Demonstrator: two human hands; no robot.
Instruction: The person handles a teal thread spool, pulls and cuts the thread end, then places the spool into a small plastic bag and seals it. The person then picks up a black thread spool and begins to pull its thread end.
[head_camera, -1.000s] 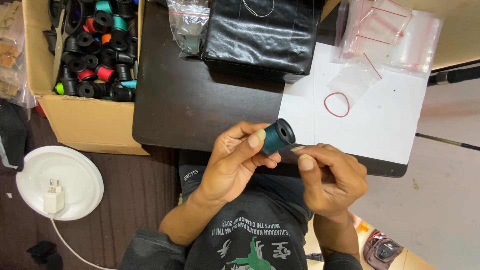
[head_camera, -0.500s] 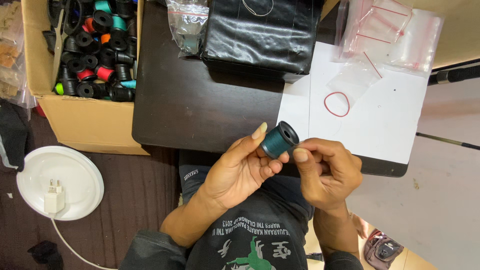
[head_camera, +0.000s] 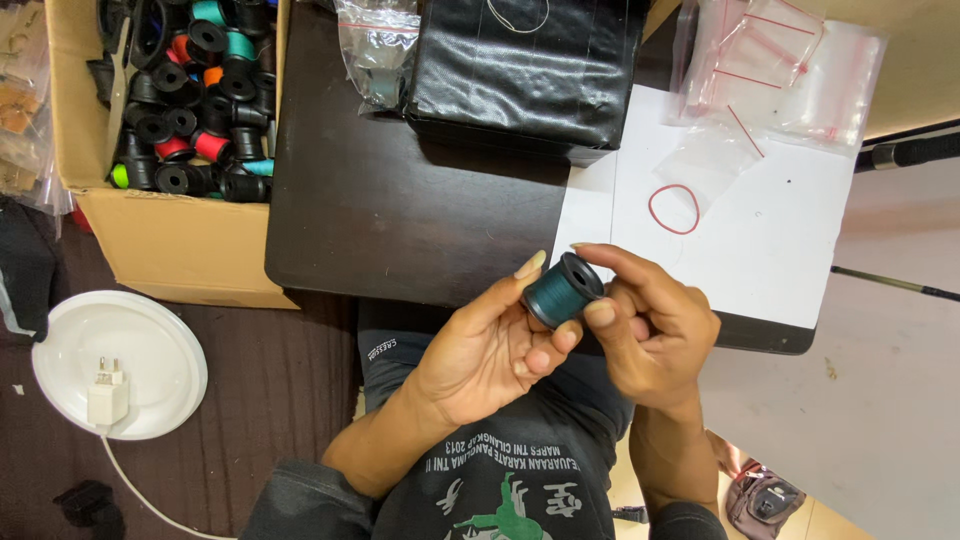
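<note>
Item: one spool of dark teal thread (head_camera: 562, 290), small, cylindrical, black end flange with a centre hole turned toward the camera, held in the air just off the near edge of the dark table (head_camera: 400, 220). Left hand (head_camera: 490, 350): palm up, fingers loosely curled beneath the spool, thumb extended along its left side, cradling rather than clamping. Right hand (head_camera: 650, 330): fingers curled close, thumb pressing the spool's lower right edge and index finger arched over the flange, so both hands bear on it together. Handling, judged: light; rigid core and flanges; wound surface soft, slightly slick and liable to snag or unwind if rubbed, so hold is best taken across the two flanges or with a finger through the centre hole, not on the winding. Round form would roll if set on its side. Also present: white sheet (head_camera: 780, 250) on the table's right part, bearing a red rubber band (head_camera: 674, 208); clear zip bags (head_camera: 780, 70) at the table's far right corner; black pouch (head_camera: 530, 70) at the table's far edge; cardboard box (head_camera: 170, 240) of assorted spools left of the table; white round lid (head_camera: 150, 340) with charger plug (head_camera: 107, 394) left of the table, nearer the person.
</note>
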